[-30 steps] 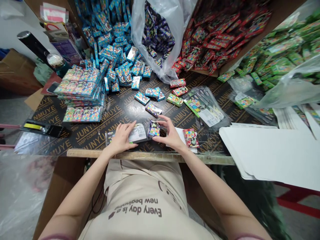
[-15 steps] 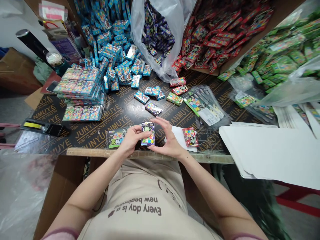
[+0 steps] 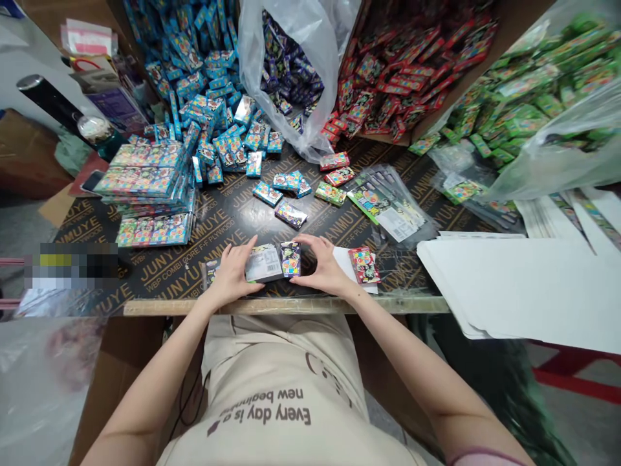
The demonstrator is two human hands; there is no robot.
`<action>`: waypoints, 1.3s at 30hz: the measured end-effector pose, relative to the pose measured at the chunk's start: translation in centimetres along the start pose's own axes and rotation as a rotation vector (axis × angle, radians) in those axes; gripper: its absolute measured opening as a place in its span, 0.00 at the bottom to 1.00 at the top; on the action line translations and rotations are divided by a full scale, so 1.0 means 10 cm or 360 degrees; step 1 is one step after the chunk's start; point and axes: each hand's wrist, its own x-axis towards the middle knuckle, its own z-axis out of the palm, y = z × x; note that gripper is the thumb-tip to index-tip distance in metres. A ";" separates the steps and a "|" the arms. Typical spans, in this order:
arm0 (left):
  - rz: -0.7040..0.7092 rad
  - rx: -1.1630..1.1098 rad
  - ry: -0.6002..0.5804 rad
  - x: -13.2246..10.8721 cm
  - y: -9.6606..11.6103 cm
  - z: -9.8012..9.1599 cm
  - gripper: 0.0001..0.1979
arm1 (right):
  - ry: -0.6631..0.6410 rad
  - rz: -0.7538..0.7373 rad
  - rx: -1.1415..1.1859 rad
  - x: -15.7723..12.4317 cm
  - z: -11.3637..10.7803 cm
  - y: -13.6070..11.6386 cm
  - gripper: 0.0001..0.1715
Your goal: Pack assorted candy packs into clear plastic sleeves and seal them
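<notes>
My left hand (image 3: 231, 273) has its thumb and fingers around a flat, silvery-grey packet (image 3: 263, 264) with a barcode-like print on its upper face. Right beside that packet, a small purple candy box (image 3: 291, 260) sits between the thumb and fingers of my right hand (image 3: 326, 265). The box and the packet touch or nearly touch, close to the table's front edge. Partly covered by my left hand is a printed plastic bag (image 3: 209, 274). A red packet (image 3: 365, 265) lies on white paper to the right of my right hand.
Loose boxes, among them a purple one (image 3: 290, 213), lie ahead of my hands. A stack of filled packs (image 3: 155, 230) stands left. Behind are heaps of blue boxes (image 3: 204, 103) and red boxes (image 3: 388, 84). Printed bags (image 3: 392, 213) and white cards (image 3: 504, 285) lie right.
My left hand has let go of the purple box and moved left, now gripping the grey packet. My right hand has closed on the purple box. The view has shifted slightly.
</notes>
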 end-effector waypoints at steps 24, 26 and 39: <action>0.0094 0.0311 0.0092 0.39 0.04 0.25 0.38 | 0.0592 0.0660 -0.0614 1.42 -1.05 0.94 0.49; 0.0095 0.0296 0.0098 0.41 0.03 0.27 0.38 | 0.0520 0.0860 -0.0629 1.70 -1.14 1.15 0.57; 0.0056 0.0197 0.0052 0.41 0.02 0.26 0.40 | 0.0129 0.0256 -0.0753 1.63 -0.31 0.75 0.14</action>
